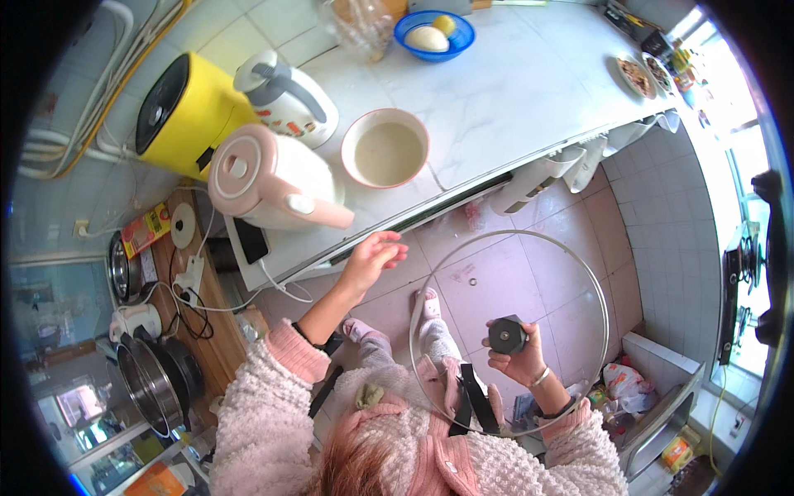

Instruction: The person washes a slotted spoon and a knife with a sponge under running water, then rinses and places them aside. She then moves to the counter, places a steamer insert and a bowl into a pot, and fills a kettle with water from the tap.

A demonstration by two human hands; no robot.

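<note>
My right hand (528,367) grips the dark knob (507,335) of a clear glass pot lid (512,232). The lid hangs in front of my body, above the floor, and its metal-edged glass lets the tiles show through. Just off the counter's front edge, my left hand (374,259) holds nothing; its fingers are loosely bent. Nearest to it are a pink and white electric kettle (291,177) and a bowl of cloudy liquid (388,152) on the marbled counter (521,93).
Behind the kettle stand a white jug with a grey handle (298,105) and a yellow appliance (201,118). A phone (250,240) lies with its cable by the counter edge. Farther back is a blue basket (436,54). Pans (152,384) are at left; a gas stove (747,273) is at right.
</note>
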